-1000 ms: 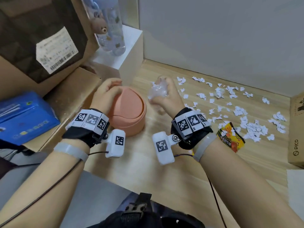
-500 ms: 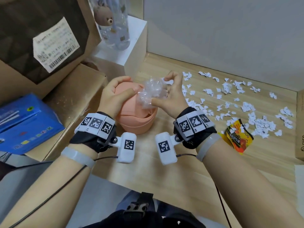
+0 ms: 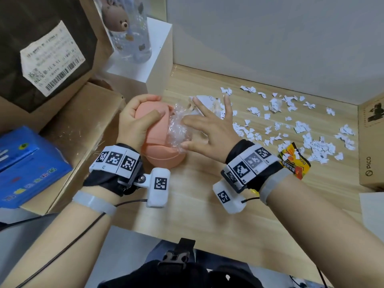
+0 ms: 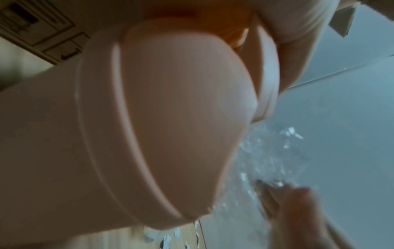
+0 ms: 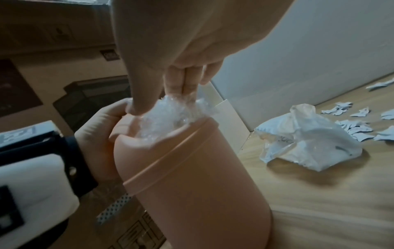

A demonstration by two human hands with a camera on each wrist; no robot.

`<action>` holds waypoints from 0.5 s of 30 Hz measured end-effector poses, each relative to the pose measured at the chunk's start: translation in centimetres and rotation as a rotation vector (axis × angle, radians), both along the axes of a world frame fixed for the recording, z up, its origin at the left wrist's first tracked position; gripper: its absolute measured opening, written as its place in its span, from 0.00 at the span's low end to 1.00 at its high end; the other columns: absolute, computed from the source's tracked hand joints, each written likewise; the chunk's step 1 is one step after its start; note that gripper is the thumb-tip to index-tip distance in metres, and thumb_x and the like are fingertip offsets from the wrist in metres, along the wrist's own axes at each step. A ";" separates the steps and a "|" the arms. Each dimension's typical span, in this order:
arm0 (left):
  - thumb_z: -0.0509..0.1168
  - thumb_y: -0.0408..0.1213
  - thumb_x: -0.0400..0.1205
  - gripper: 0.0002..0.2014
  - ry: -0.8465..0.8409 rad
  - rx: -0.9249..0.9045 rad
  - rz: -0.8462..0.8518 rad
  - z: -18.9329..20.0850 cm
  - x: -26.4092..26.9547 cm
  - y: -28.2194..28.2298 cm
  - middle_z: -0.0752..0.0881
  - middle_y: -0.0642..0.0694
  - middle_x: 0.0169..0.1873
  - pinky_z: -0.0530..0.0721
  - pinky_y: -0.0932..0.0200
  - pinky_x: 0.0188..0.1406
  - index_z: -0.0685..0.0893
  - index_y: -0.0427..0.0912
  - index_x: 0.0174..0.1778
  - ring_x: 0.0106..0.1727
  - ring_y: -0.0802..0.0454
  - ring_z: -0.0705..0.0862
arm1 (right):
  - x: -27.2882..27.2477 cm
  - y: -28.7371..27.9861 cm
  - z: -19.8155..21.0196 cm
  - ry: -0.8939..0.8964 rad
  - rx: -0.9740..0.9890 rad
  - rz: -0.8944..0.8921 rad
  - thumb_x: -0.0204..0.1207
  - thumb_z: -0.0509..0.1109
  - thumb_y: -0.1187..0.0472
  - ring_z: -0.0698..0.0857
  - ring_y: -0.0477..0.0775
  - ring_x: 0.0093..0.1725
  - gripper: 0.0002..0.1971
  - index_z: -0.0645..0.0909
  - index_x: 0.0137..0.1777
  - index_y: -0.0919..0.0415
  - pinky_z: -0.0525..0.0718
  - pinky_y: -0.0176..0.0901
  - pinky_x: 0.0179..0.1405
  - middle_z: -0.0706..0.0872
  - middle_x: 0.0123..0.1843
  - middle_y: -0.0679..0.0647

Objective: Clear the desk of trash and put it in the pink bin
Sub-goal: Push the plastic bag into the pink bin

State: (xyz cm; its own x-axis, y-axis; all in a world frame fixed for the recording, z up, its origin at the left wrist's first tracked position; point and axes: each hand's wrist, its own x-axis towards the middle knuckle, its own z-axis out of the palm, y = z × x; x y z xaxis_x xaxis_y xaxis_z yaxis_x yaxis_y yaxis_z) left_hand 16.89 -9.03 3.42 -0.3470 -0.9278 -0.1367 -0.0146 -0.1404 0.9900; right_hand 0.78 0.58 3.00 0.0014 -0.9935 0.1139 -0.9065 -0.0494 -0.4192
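Observation:
The pink bin (image 3: 164, 156) stands at the desk's left edge. My left hand (image 3: 139, 123) grips its swing lid (image 4: 170, 118), thumb across the top, holding it tipped. A wad of crumpled clear plastic (image 3: 176, 129) sits in the bin's opening (image 5: 168, 114). My right hand (image 3: 207, 127) presses on it with straight, spread fingers (image 5: 183, 80). A crumpled white bag (image 5: 309, 143) lies just behind the bin. Torn paper scraps (image 3: 311, 142) cover the desk to the right. Beside my right wrist lies a yellow snack wrapper (image 3: 294, 163).
Cardboard boxes (image 3: 79, 129) and a blue box (image 3: 29, 163) crowd the left. A white block (image 3: 143, 67) carrying a clear bottle with a bear (image 3: 128, 28) stands behind the bin. A PICO carton (image 3: 372, 142) borders the right. A grey wall closes the back.
My right hand carried the clear plastic leftward onto the bin and went from gripping it to pressing it with spread fingers. My left hand tipped the lid.

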 end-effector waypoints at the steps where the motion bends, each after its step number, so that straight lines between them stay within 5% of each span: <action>1: 0.70 0.34 0.68 0.14 -0.007 -0.008 -0.011 0.1 -0.1 0.0 0.86 0.54 0.51 0.85 0.56 0.55 0.84 0.47 0.50 0.50 0.61 0.84 | 0.3 -0.1 0.1 0.029 0.061 0.008 0.68 0.56 0.31 0.52 0.47 0.83 0.31 0.78 0.64 0.48 0.21 0.66 0.69 0.82 0.67 0.42; 6: 0.73 0.35 0.66 0.12 -0.079 -0.068 -0.056 0.6 -0.3 0.2 0.87 0.51 0.53 0.82 0.48 0.64 0.82 0.54 0.41 0.55 0.56 0.83 | 2.6 -2.1 -1.1 0.284 0.409 0.116 0.59 0.43 0.21 0.34 0.52 0.82 0.43 0.85 0.53 0.50 0.16 0.70 0.67 0.78 0.71 0.42; 10: 0.74 0.35 0.65 0.13 -0.116 -0.064 -0.031 0.8 -0.4 0.3 0.87 0.49 0.54 0.80 0.43 0.67 0.81 0.54 0.40 0.59 0.51 0.83 | 1.7 -2.5 -1.1 0.163 0.474 0.127 0.63 0.53 0.23 0.42 0.54 0.83 0.35 0.88 0.48 0.48 0.16 0.70 0.65 0.83 0.62 0.44; 13: 0.73 0.35 0.64 0.13 -0.147 -0.084 -0.005 1.2 -0.8 0.6 0.87 0.48 0.54 0.81 0.49 0.64 0.81 0.54 0.39 0.59 0.51 0.84 | 0.4 -2.0 -0.4 -0.043 0.354 0.118 0.65 0.66 0.33 0.63 0.54 0.78 0.23 0.88 0.45 0.51 0.41 0.67 0.77 0.86 0.55 0.47; 15: 0.74 0.33 0.65 0.13 -0.179 -0.093 0.008 1.2 -1.2 0.5 0.87 0.48 0.54 0.81 0.60 0.58 0.81 0.55 0.38 0.55 0.55 0.84 | -1.2 -1.4 -0.2 -0.279 0.142 0.061 0.67 0.68 0.39 0.78 0.54 0.63 0.20 0.87 0.43 0.55 0.66 0.58 0.71 0.87 0.52 0.52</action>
State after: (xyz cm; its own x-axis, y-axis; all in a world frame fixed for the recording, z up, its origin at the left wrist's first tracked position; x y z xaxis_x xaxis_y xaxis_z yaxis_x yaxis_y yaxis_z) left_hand 15.71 -8.50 4.64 -0.3173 -0.9421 -0.1090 -0.1908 -0.0491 0.9804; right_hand -0.38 -0.85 2.80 0.0498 -0.9985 -0.0210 -0.7530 -0.0237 -0.6576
